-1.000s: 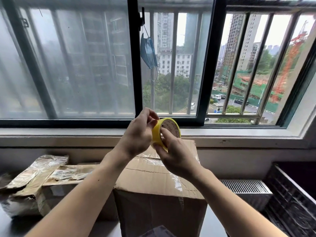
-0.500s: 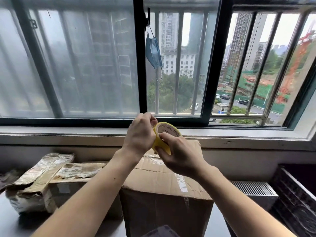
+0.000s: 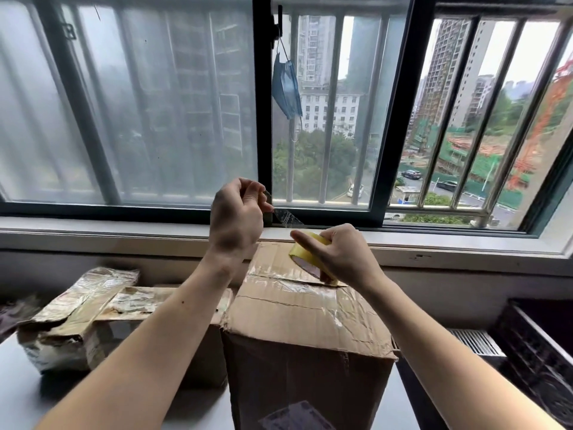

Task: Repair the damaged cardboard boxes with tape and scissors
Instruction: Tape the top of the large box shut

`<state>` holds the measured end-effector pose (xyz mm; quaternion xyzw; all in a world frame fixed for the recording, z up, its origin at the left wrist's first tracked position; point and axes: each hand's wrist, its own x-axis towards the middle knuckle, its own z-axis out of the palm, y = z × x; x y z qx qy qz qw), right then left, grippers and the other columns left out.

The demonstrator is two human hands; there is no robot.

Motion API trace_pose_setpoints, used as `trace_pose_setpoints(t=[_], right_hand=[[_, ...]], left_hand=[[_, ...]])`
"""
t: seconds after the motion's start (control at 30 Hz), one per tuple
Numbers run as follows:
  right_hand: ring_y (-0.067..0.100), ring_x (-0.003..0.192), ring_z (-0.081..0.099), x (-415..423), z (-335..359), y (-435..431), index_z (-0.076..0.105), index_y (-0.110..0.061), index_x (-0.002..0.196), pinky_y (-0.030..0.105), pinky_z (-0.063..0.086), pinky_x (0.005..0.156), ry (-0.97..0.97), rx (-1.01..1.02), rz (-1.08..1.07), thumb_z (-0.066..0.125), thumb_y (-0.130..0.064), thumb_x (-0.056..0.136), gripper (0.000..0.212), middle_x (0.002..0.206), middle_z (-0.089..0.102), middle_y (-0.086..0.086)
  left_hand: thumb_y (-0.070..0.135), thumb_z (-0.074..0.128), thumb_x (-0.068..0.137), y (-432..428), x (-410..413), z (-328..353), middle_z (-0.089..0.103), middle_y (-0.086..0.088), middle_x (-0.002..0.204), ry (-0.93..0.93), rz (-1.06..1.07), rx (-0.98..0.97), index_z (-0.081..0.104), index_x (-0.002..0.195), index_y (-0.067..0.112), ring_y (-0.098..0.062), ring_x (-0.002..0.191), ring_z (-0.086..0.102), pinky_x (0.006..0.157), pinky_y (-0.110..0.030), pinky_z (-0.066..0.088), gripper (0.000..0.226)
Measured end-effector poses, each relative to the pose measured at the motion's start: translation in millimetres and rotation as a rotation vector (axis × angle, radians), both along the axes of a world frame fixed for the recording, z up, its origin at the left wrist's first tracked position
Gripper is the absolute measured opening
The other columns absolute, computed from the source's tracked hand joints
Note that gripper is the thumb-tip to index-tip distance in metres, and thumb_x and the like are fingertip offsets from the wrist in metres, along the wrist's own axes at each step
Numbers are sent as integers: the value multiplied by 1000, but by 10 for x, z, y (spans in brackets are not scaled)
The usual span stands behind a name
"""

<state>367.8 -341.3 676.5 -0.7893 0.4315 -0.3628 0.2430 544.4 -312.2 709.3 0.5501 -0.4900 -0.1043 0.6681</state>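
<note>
Both hands work above the big cardboard box [image 3: 307, 308]: the right hand [image 3: 344, 256] grips the yellow tape roll [image 3: 305, 254] just over its split top seam, while the left hand [image 3: 237, 218] pinches the clear tape end [image 3: 286, 217], seemingly to draw out a strip.

The box [image 3: 305, 318] is matt brown cardboard, creased, with glossy clear tape strips across its top. The roll [image 3: 305, 254] is shiny yellowish plastic tape (its pulled strip [image 3: 286, 217] transparent, crinkled). The left boxes [image 3: 93, 315] look torn, perhaps film-wrapped.
</note>
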Motion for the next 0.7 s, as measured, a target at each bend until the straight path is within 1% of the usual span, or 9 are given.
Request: trace_pose_setpoints(t=[0.1, 0.17, 0.27, 0.33, 0.4, 0.5, 0.57, 0.63, 0.7], right_hand=[[21, 39, 56, -30, -36, -69, 48, -12, 52, 30, 39, 38, -104, 2, 40, 68, -63, 82, 63, 45, 48, 3], [26, 45, 49, -16, -30, -91, 48, -5, 56, 38, 39, 41, -168, 14, 85, 70, -63, 82, 66, 52, 42, 8], [20, 59, 36, 29, -37, -129, 49, 6, 66, 33, 27, 53, -249, 96, 152, 72, -53, 86, 66, 63, 37, 8], [19, 66, 41, 66, -48, -159, 58, 9, 78, 31, 29, 58, -320, 216, 194, 71, -43, 90, 55, 69, 44, 9], [20, 68, 47, 140, -39, -177, 64, 7, 84, 32, 36, 61, -313, 251, 194, 67, -34, 95, 42, 72, 52, 9], [20, 67, 47, 312, 26, -218, 66, 8, 86, 34, 35, 63, -224, 244, 185, 65, -33, 96, 43, 71, 53, 9], [15, 60, 44, 425, 79, -236, 67, 0, 75, 26, 35, 56, -137, 242, 175, 65, -33, 96, 39, 64, 50, 4], [9, 50, 38, 524, 100, -251, 62, -10, 65, 19, 31, 47, -37, 220, 147, 65, -32, 96, 38, 57, 45, -1], [8, 46, 34, 592, 86, -263, 59, -10, 64, 17, 28, 44, 43, 197, 119, 65, -32, 95, 39, 56, 43, 1]], left_hand=[[13, 47, 104, -72, 231, -47, 60, 1, 71, 199, 34, 13, 60, 90, 10, -1, 54, 63, 59, -17, 50, 20], [13, 46, 104, -114, 382, -142, 60, 1, 71, 364, 41, 64, 58, 86, 12, -2, 54, 63, 59, -16, 50, 21], [14, 46, 105, -178, 615, -357, 60, -1, 74, 591, 24, 170, 57, 81, 11, -5, 57, 62, 51, -13, 47, 26], [16, 51, 103, -189, 751, -532, 63, -4, 73, 674, -11, 269, 58, 78, 9, -8, 61, 64, 54, -16, 48, 27], [17, 59, 98, -171, 838, -715, 66, -6, 74, 649, -10, 349, 60, 78, 7, -10, 66, 65, 59, -20, 49, 23], [12, 61, 97, -115, 881, -935, 66, -6, 75, 576, 56, 391, 60, 78, 7, -10, 65, 64, 59, -20, 49, 20], [12, 60, 98, -99, 908, -1089, 66, -6, 76, 552, 72, 437, 62, 78, 6, -10, 62, 63, 57, -19, 49, 20], [12, 60, 98, -93, 938, -1253, 66, -5, 73, 531, 84, 481, 63, 76, 6, -9, 60, 62, 56, -20, 47, 23], [12, 59, 98, -93, 930, -1402, 66, -5, 69, 506, 93, 506, 63, 74, 6, -9, 56, 62, 55, -20, 46, 25]])
